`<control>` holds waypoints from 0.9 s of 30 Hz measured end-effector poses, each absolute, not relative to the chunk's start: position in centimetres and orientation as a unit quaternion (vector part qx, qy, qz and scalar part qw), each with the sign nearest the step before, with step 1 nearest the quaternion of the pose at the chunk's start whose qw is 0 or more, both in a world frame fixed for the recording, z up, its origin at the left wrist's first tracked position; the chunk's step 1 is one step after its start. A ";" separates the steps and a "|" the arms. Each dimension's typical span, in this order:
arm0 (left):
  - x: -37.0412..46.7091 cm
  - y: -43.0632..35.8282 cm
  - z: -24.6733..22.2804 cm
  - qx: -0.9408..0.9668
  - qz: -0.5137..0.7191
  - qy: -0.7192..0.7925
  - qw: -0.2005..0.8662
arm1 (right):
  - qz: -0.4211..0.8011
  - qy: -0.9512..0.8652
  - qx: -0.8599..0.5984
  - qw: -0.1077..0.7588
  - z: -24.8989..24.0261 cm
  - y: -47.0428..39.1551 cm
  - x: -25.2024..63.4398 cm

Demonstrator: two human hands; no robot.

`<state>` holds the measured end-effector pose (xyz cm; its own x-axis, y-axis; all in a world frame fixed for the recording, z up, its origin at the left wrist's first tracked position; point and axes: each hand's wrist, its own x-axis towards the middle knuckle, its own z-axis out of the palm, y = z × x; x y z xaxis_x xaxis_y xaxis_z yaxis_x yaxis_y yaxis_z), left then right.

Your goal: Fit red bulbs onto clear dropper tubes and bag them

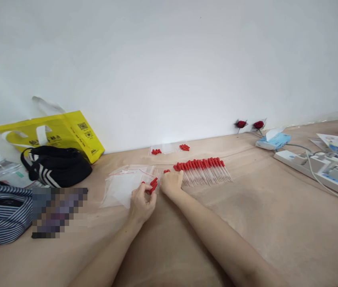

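In the head view, the row of red-capped tubes [204,171] serves as the landmark; it lies flat on the worktop [264,223]. Its red ends point towards the wall [169,71], and the clear shafts run back towards the person, slanting a little rightward. So each tube's long axis goes roughly near to far, while the row itself spreads from side to side.

The right hand [171,182] is the nearer of the two, at the row's left end, with its back to the camera. Its fingers are mostly hidden, so I cannot tell whether they are apart or gripping; a few red tips [167,171] show just beyond it. From this hand the row stretches away to the right.

The left hand [143,200] is further left of the row, thumb and fingers clamped on a small bunch of red pieces [153,185]; whether clear shafts extend from them is too unclear to tell. It sits at the near right edge of the flat clear bags [121,187], which lie left of the row.

Beyond the row, towards its left, two small red clusters [156,152] rest by the wall with clear film [167,148] between them. Well right of the row is a white power strip [318,171].
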<state>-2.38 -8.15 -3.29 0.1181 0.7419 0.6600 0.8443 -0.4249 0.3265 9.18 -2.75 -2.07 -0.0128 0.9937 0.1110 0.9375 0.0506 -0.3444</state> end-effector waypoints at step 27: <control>1.7 -10.5 -3.9 -0.851 -0.310 -0.415 -0.089 | 0.050 -0.852 -0.407 0.326 -5.5 -11.7 23.2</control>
<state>1.72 -10.55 -3.92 0.4632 0.7620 0.4526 0.6517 -0.6389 0.4088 23.18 -11.68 -5.53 -0.4566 0.7263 0.5139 0.6610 0.6635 -0.3505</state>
